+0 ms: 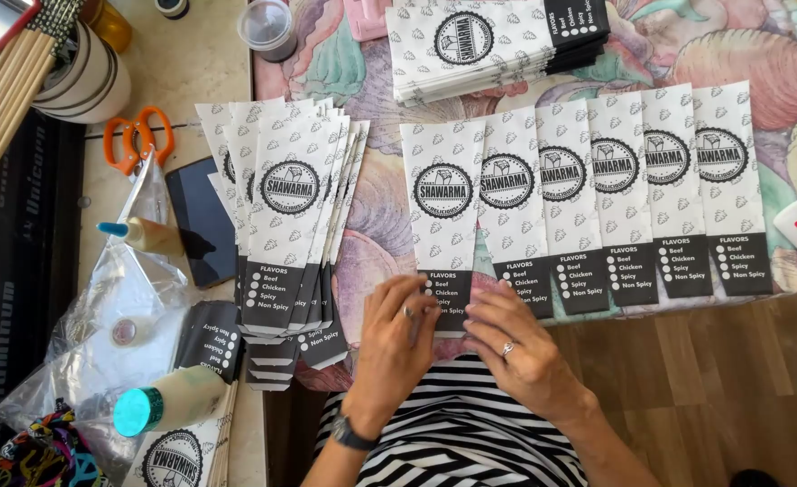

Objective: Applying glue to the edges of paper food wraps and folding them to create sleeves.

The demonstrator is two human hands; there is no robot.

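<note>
Sleeve (pixel 443 216), paper, long and flat, white with small leaf print, round black emblem, black foot panel; it lies leftmost in a row of overlapping sleeves (pixel 642 180) on our patterned cloth (pixel 759 54). Our left hand (pixel 396 338) and right hand (pixel 515 343) press its lower end, fingers flat, pinching the edge; they hide most of the foot panel. Fanned pile (pixel 290 207) lies left; orange scissors (pixel 137 135) and glue bottle (pixel 141 234) beyond.
</note>
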